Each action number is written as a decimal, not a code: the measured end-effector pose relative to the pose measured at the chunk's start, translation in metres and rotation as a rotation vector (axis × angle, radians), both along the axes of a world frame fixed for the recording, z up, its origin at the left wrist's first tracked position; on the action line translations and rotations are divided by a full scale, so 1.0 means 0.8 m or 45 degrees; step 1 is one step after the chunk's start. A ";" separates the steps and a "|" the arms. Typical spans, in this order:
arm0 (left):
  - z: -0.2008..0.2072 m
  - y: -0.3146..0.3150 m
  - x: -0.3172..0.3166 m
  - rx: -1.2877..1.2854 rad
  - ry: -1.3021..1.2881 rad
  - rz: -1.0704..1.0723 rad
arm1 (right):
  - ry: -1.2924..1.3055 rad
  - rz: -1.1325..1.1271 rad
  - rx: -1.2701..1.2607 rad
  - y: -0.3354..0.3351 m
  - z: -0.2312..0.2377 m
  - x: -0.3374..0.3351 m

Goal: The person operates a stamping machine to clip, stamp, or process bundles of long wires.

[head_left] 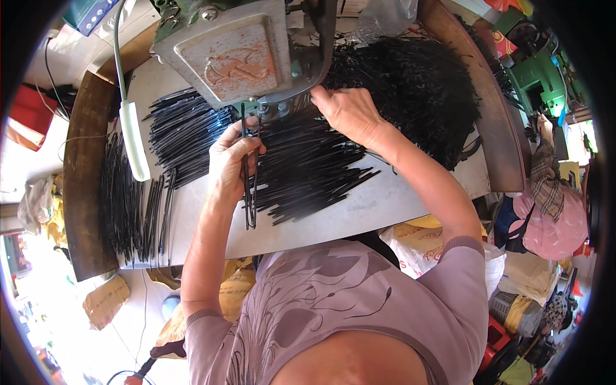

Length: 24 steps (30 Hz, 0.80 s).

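Note:
My left hand [232, 160] is closed around a few narrow black strips [250, 192], which stand lengthwise just below the head of a grey and green machine [224, 58]. Their upper ends come close to the machine's lower parts [273, 110]. Up against the right side of the machine, my right hand [353, 115] has its fingers curled together; what they hold, if anything, is hidden. Many loose black strips [314, 167] lie on the pale tabletop [346, 215] under and between my hands. More strips [183, 135] are bunched to the left of my left hand.
A large tangled heap of black strips [410, 96] fills the right back. Raised wooden sides [90, 179] border the table. Separate rows of strips [122, 205] lie at the left, below a hanging white lamp tube [133, 141]. At the far right, another person [555, 212] sits beside a green machine [536, 83].

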<state>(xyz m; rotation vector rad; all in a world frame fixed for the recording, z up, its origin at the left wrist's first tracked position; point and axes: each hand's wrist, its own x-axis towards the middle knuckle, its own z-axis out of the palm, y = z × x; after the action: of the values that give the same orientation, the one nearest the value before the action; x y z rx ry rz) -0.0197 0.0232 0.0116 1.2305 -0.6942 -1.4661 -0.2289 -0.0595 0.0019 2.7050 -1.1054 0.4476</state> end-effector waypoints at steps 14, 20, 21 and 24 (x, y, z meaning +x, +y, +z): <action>0.004 0.002 0.002 0.007 0.035 -0.018 | -1.374 0.063 1.631 0.020 0.006 0.053; 0.008 0.004 0.003 0.034 0.106 -0.044 | -1.514 0.034 1.737 0.023 0.009 0.066; 0.008 0.004 0.003 0.039 0.156 -0.030 | -1.524 0.034 1.736 0.024 0.010 0.067; 0.009 0.004 0.002 0.044 0.171 -0.024 | -1.526 0.031 1.724 0.024 0.009 0.068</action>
<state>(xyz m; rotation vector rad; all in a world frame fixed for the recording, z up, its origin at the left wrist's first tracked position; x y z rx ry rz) -0.0185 0.0265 0.0192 1.1428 -0.5935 -1.5669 -0.1747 -0.0407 0.0095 3.3996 -2.2381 2.1896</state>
